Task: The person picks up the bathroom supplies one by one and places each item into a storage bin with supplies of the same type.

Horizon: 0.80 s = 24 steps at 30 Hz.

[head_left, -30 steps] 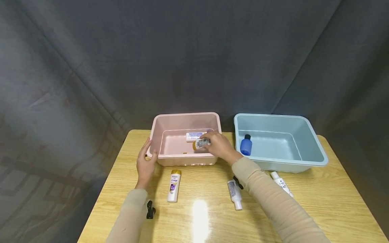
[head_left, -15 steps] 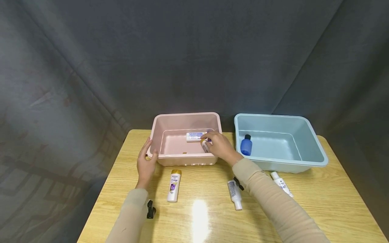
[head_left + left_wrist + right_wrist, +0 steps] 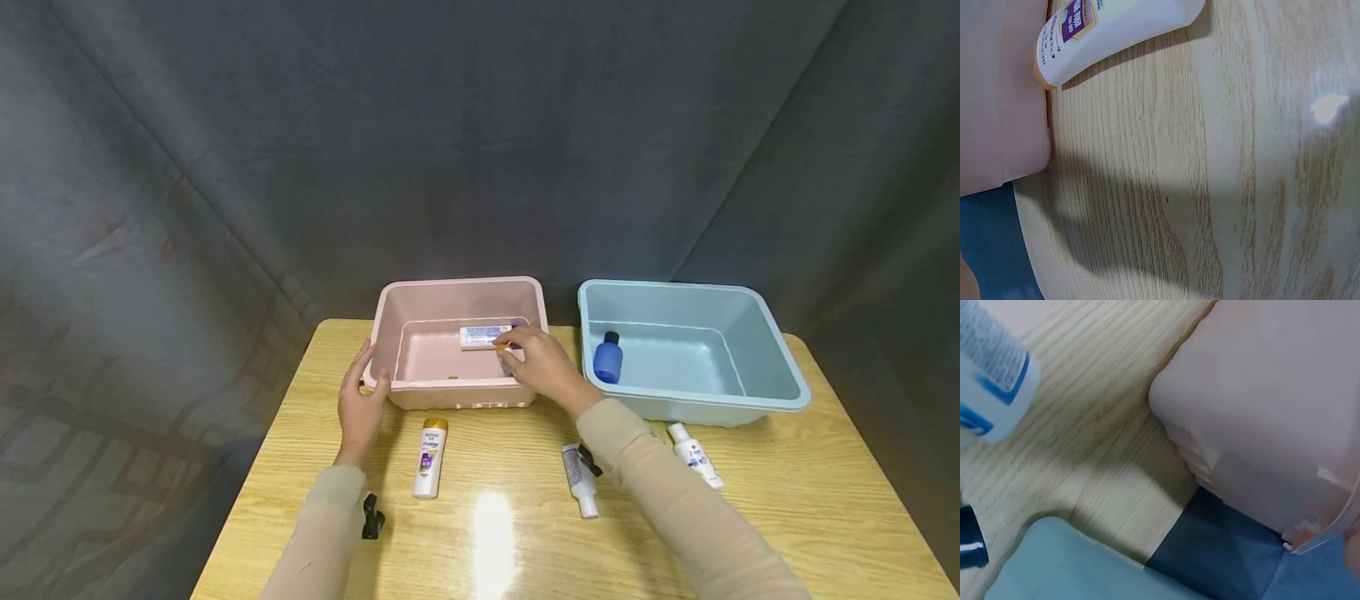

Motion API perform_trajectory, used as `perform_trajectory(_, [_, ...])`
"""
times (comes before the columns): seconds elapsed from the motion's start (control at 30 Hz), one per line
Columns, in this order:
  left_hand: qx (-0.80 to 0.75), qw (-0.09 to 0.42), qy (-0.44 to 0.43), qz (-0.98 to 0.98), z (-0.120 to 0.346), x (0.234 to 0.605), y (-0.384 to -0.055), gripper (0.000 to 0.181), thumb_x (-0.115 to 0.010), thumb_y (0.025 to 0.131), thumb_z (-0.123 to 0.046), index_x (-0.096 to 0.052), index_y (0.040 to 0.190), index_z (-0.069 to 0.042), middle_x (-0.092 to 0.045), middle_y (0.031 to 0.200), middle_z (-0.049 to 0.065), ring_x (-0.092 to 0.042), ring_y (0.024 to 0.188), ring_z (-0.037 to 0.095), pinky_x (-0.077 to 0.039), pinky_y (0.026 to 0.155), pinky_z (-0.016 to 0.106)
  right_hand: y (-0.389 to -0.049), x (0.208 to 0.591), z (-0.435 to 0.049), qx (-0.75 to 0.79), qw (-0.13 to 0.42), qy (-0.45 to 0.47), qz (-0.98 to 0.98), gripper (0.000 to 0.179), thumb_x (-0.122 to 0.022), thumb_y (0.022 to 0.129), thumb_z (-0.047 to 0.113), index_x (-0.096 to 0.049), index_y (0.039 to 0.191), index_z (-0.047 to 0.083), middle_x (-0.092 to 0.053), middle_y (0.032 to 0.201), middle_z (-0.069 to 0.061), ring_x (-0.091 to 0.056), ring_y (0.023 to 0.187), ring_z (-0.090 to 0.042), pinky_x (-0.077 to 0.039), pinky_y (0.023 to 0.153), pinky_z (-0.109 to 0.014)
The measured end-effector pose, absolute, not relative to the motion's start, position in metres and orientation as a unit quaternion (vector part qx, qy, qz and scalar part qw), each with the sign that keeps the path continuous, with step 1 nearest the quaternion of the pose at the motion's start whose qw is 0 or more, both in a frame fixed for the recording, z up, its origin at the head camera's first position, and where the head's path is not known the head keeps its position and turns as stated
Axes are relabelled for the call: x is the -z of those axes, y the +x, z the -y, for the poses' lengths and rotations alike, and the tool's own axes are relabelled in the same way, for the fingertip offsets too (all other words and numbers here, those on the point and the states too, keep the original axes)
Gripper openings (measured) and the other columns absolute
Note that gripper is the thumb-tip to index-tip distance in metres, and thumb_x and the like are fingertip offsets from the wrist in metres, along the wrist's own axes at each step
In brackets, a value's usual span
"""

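My right hand (image 3: 542, 357) reaches over the right front of the pink bin (image 3: 457, 396) and holds a gold-capped white bottle (image 3: 506, 364) low inside. The fingers and front wall hide most of that bottle. Behind it lies a white bottle with a purple cap (image 3: 483, 337). A small gold patch (image 3: 453, 378) shows above the front wall. My left hand (image 3: 360, 408) rests at the bin's left front corner, fingers straight along the side and thumb at the front rim. Nearby, a gold-capped white bottle with a purple label (image 3: 429, 460) lies on the table.
At right stands a light blue bin (image 3: 690, 406) with a black-capped blue bottle (image 3: 607, 360) inside. Two white bottles lie in front: one bottle (image 3: 579, 482) below my right wrist, another white bottle (image 3: 697, 457) farther right. A dark curtain (image 3: 480, 150) hangs behind the table (image 3: 480, 533).
In the pink bin, my right hand has turned the gold-capped bottle from sideways to more front-to-back and lowered it. The left hand stays at the corner.
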<state>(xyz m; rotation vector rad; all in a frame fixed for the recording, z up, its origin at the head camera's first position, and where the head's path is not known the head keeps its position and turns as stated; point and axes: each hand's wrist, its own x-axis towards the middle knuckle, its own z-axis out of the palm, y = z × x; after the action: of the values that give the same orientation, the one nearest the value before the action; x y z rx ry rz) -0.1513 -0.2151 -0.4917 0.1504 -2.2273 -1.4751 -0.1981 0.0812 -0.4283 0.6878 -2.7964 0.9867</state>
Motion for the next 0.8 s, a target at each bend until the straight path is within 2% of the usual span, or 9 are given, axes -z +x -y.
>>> perform_trajectory(0.17, [0.535, 0.233, 0.054, 0.810, 0.216, 0.493, -0.152, 0.047, -0.062, 0.094, -0.006, -0.058, 0.140, -0.014, -0.048, 0.149, -0.008, -0.038, 0.140, 0.014, -0.033, 0.109, 0.039, -0.190, 0.426, -0.079, -0.331, 0.043, 0.225, 0.915, 0.021, -0.069, 0.094, 0.019, -0.074, 0.113, 0.012, -0.068, 0.119, -0.007, -0.060, 0.117, -0.028, -0.046, 0.102, -0.047])
perform_trajectory(0.43, [0.535, 0.227, 0.060, 0.812, 0.216, 0.491, -0.151, 0.047, -0.062, 0.094, -0.007, -0.057, 0.140, -0.014, -0.047, 0.150, -0.007, -0.038, 0.140, 0.015, -0.033, 0.109, 0.038, -0.179, 0.426, -0.075, -0.337, 0.092, 0.260, 0.900, 0.019, -0.071, 0.093, 0.019, -0.074, 0.110, 0.013, -0.071, 0.112, -0.004, -0.063, 0.112, -0.024, -0.049, 0.099, -0.041])
perform_trajectory(0.57, [0.535, 0.224, 0.064, 0.812, 0.217, 0.491, -0.151, 0.047, -0.062, 0.094, -0.007, -0.057, 0.140, -0.014, -0.046, 0.150, -0.009, -0.037, 0.141, 0.013, -0.034, 0.108, 0.037, -0.172, 0.426, -0.072, -0.341, 0.097, 0.271, 0.895, 0.018, -0.071, 0.093, 0.020, -0.074, 0.110, 0.015, -0.071, 0.113, -0.002, -0.062, 0.113, -0.023, -0.049, 0.099, -0.040])
perform_trajectory(0.8, [0.542, 0.219, 0.065, 0.809, 0.219, 0.490, -0.150, 0.048, -0.062, 0.094, -0.007, -0.057, 0.141, -0.014, -0.046, 0.151, -0.008, -0.036, 0.141, 0.013, -0.030, 0.114, 0.037, -0.159, 0.422, -0.065, -0.353, 0.107, 0.307, 0.878, 0.018, -0.072, 0.091, 0.017, -0.074, 0.109, 0.013, -0.070, 0.113, -0.002, -0.064, 0.107, -0.020, -0.051, 0.095, -0.037])
